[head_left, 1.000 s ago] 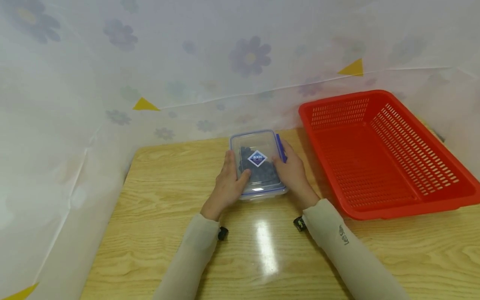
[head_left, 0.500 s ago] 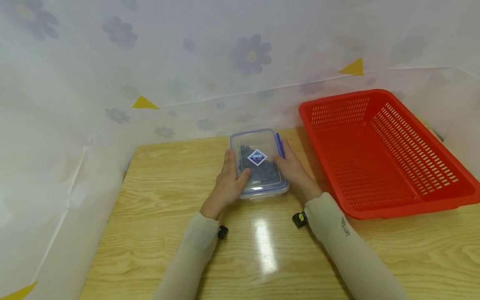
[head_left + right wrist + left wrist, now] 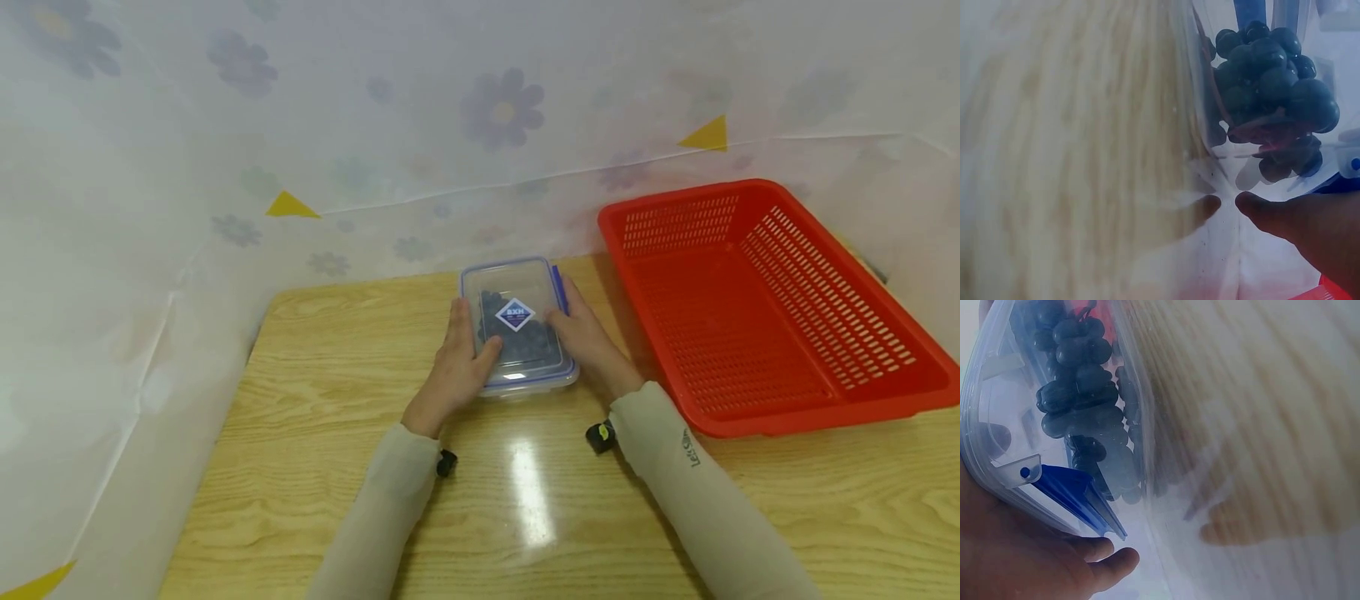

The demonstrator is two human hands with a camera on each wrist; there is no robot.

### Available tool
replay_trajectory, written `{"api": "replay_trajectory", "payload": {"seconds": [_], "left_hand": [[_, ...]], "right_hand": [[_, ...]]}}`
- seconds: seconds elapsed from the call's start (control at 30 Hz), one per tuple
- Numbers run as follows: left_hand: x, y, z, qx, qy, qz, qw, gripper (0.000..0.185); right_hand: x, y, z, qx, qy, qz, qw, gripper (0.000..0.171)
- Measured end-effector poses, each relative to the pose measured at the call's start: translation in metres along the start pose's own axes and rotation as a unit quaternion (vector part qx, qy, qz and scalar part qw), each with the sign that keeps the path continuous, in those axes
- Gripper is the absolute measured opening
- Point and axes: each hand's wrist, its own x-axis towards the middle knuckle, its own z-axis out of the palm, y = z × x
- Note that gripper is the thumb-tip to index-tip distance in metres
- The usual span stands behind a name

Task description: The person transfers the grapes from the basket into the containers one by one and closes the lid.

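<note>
A clear lidded food container [image 3: 510, 279] with a blue-edged lid lies on the wooden table, near its back edge. Inside are dark grapes [image 3: 528, 346], with part of a stem visible in the left wrist view. My left hand [image 3: 453, 362] grips the left side, its thumb over the lid. There, a blue clip [image 3: 1075, 494] hangs slanting outward beside my fingertips [image 3: 1119, 569]. My right hand [image 3: 588, 337] grips the right side, thumb on the lid and other fingers mostly hidden behind it. Another blue clip [image 3: 559, 292] stands out from that side.
A large red perforated plastic basket [image 3: 750, 333] stands close to the right of the container. Behind the table [image 3: 315, 375] hangs a pale flower-printed sheet [image 3: 420, 125] with yellow triangles; it also covers the left side.
My right wrist has turned slightly and shifted a little upward. The container and my left hand stay nearly where they were.
</note>
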Motion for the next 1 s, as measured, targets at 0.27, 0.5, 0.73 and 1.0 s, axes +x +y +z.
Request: {"api": "replay_trajectory", "payload": {"seconds": [0.27,0.5,0.73,1.0], "left_hand": [[0.0011,-0.0004,0.0003,0.002,-0.003,-0.005,1.0,0.085],[0.0009,-0.0004,0.0005,-0.007,-0.005,-0.005,1.0,0.085],[0.0006,0.0003,0.0002,-0.004,0.0,0.0,1.0,0.085],[-0.0013,0.0023,-0.0006,0.004,0.001,-0.003,1.0,0.084]], "right_hand": [[-0.0021,-0.0049,0.0015,0.005,-0.01,-0.003,1.0,0.074],[-0.0028,-0.0063,0.0032,0.015,-0.017,-0.027,0.999,0.074],[-0.0034,-0.0059,0.0032,-0.017,-0.009,-0.015,1.0,0.074],[-0.0019,-0.0028,0.0054,-0.123,0.006,-0.103,0.987,0.072]]}}
